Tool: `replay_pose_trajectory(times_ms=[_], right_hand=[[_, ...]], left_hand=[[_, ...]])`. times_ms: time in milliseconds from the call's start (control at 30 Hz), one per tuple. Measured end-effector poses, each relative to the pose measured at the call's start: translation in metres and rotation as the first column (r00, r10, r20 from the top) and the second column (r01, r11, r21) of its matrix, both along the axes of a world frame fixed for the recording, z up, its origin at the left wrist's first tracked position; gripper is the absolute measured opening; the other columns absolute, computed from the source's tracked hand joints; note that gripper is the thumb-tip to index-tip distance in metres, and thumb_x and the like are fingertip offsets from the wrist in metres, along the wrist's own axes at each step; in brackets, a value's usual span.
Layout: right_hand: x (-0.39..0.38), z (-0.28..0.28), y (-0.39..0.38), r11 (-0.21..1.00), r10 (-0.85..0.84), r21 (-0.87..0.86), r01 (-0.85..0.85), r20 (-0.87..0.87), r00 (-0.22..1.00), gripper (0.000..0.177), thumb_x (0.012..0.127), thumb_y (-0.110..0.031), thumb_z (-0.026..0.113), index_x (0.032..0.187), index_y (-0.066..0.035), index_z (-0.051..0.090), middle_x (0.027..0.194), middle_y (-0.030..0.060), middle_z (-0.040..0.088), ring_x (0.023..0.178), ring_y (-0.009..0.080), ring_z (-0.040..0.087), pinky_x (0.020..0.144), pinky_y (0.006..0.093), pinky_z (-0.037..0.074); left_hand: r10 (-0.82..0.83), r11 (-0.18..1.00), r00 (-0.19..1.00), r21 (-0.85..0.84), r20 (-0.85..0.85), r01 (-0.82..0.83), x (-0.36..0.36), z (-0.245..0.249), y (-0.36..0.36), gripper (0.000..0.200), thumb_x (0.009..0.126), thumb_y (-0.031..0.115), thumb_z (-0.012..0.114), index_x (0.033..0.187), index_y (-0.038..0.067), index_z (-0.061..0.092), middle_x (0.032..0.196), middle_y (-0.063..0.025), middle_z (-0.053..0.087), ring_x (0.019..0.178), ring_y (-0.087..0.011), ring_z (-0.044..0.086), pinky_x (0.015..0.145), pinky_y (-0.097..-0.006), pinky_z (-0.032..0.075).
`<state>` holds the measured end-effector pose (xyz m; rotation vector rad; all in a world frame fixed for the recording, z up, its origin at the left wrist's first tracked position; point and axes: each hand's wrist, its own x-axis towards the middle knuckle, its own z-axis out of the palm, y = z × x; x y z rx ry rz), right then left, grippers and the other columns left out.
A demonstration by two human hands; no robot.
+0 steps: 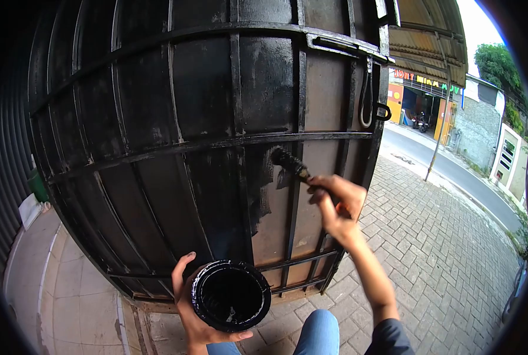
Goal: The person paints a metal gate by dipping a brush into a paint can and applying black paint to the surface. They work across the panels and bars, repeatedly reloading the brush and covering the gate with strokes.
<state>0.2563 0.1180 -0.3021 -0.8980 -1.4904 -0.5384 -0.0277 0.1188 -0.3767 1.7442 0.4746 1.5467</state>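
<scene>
I've got my right hand (338, 204) closed round the brush (289, 162), left hand (187, 305) cupping the pot (232, 325); gate (208, 171) looks patchy black, pavers (430, 236) alongside, street (447, 163) beyond.

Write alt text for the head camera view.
A right hand holds a paint-blackened brush up to a ribbed gate, partly black, partly brown; the left hand holds an open black container below. Paving and a street lie right.

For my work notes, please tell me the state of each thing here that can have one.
Paint pot: open
Brush: coated black at its tip
Left hand: around the paint pot
Right hand: gripping the brush
Gate: partly black, partly brown
Motorbikes: parked
</scene>
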Motion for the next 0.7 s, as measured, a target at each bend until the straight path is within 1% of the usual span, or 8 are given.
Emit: replay_pose_trajectory(times_ms=[167, 333, 367, 433, 500, 567, 633, 700], right_hand=[[-0.004, -0.071, 0.044, 0.994, -0.036, 0.103, 0.042, -0.056, 0.998, 0.021, 0.076, 0.006, 0.059, 0.094, 0.003, 0.068, 0.080, 0.0138, 0.069, 0.067, 0.0198, 0.069, 0.061, 0.0257, 0.052], [-0.002, -0.129, 0.017, 0.960, 0.015, -0.273, -0.060, -0.164, 0.986, 0.022, 0.076, 0.004, 0.058, 0.095, 0.003, 0.068, 0.074, 0.0123, 0.067, 0.059, 0.0136, 0.063, 0.053, 0.0244, 0.047], [0.000, -0.126, 0.005, 0.909, -0.010, -0.409, -0.077, -0.207, 0.978, 0.022, 0.077, 0.003, 0.057, 0.096, 0.003, 0.068, 0.075, 0.0118, 0.068, 0.060, 0.0123, 0.064, 0.053, 0.0240, 0.047], [-0.004, -0.103, -0.021, 0.897, 0.111, -0.344, -0.278, -0.433, 0.895, 0.022, 0.078, -0.003, 0.058, 0.096, 0.005, 0.067, 0.076, 0.0106, 0.069, 0.062, 0.0124, 0.065, 0.056, 0.0233, 0.049], [-0.003, -0.072, -0.050, 0.906, 0.226, -0.248, -0.342, -0.399, 0.889, 0.025, 0.074, -0.011, 0.063, 0.093, 0.005, 0.068, 0.076, 0.0090, 0.070, 0.064, 0.0144, 0.067, 0.060, 0.0242, 0.052], [-0.007, -0.051, -0.080, 0.803, 0.398, -0.261, -0.537, -0.437, 0.807, 0.027, 0.069, -0.016, 0.066, 0.089, 0.002, 0.068, 0.074, 0.0077, 0.070, 0.064, 0.0164, 0.068, 0.062, 0.0264, 0.053], [-0.009, -0.024, -0.085, 0.755, 0.565, -0.400, -0.519, -0.003, 0.825, 0.018, 0.068, -0.015, 0.065, 0.082, -0.004, 0.068, 0.070, 0.0052, 0.068, 0.057, 0.0192, 0.066, 0.055, 0.0274, 0.053], [-0.029, -0.016, -0.086, 0.748, 0.557, -0.548, -0.375, 0.211, 0.803, 0.018, 0.071, -0.013, 0.066, 0.087, -0.007, 0.068, 0.067, 0.0044, 0.066, 0.053, 0.0192, 0.064, 0.048, 0.0277, 0.050]], left_hand=[[-0.003, 0.997, 0.996, 0.082, -0.085, 0.010, -0.006, -0.016, 0.008, 0.103, 0.042, 0.059, 0.086, 0.114, -0.009, 0.058, 0.134, -0.0168, 0.044, 0.111, -0.0289, 0.057, 0.097, -0.0408, 0.051], [0.103, 0.964, 0.973, 0.261, -0.206, -0.047, -0.011, -0.033, 0.021, 0.107, 0.041, 0.060, 0.087, 0.115, -0.012, 0.057, 0.137, -0.0188, 0.040, 0.107, -0.0284, 0.062, 0.096, -0.0410, 0.052], [0.131, 0.958, 0.970, 0.277, -0.207, -0.070, -0.009, -0.037, 0.023, 0.106, 0.041, 0.059, 0.087, 0.114, -0.012, 0.058, 0.137, -0.0199, 0.040, 0.110, -0.0293, 0.060, 0.097, -0.0414, 0.051], [0.198, 0.944, 0.965, 0.298, -0.174, -0.140, -0.005, -0.039, 0.021, 0.102, 0.042, 0.060, 0.088, 0.111, -0.011, 0.060, 0.131, -0.0225, 0.045, 0.120, -0.0334, 0.051, 0.100, -0.0445, 0.048], [0.271, 0.926, 0.957, 0.299, -0.107, -0.229, 0.001, -0.039, 0.016, 0.097, 0.045, 0.061, 0.087, 0.106, -0.009, 0.062, 0.118, -0.0252, 0.055, 0.132, -0.0399, 0.035, 0.104, -0.0497, 0.043], [0.389, 0.847, 0.908, 0.448, -0.157, -0.286, 0.000, -0.036, 0.017, 0.102, 0.043, 0.060, 0.089, 0.110, -0.011, 0.059, 0.129, -0.0296, 0.043, 0.125, -0.0398, 0.045, 0.099, -0.0461, 0.047], [0.461, 0.792, 0.877, 0.507, -0.134, -0.339, 0.003, -0.044, 0.019, 0.107, 0.039, 0.061, 0.090, 0.113, -0.011, 0.058, 0.135, -0.0313, 0.036, 0.125, -0.0384, 0.046, 0.098, -0.0434, 0.048], [0.467, 0.764, 0.880, 0.541, -0.086, -0.352, 0.007, -0.047, 0.019, 0.106, 0.043, 0.059, 0.090, 0.114, -0.012, 0.056, 0.136, -0.0323, 0.032, 0.115, -0.0387, 0.054, 0.093, -0.0440, 0.051]])
